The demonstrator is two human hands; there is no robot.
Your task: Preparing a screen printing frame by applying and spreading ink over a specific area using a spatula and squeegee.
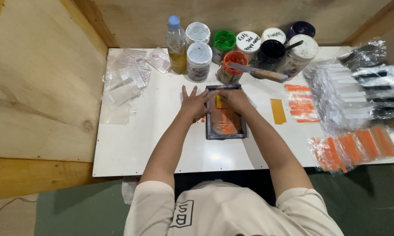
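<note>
Plywood walls close in a white desk (pixel 131 144) that fills the middle of the view. Along its right edge lie stacks of clear bags holding black and white strips (pixel 363 94), with bags of orange strips (pixel 358 146) toward the near right corner. Across the far edge stands a row of paint jars (pixel 249 48), a plastic bottle (pixel 176 43) at its left end and a wooden-handled scraper (pixel 260 73) resting across an orange jar. Small clear bags (pixel 129 76) are scattered by the far left corner. At the desk's centre sits a dark printing frame (pixel 225 112) smeared with orange ink. The left hand (pixel 194 104) lies flat, fingers spread, on the frame's left edge. The right hand (pixel 235 99) presses on the frame's far part, fingers curled on a small yellow squeegee (pixel 221 101). A yellow card (pixel 277 111) lies just right of the frame.
</note>
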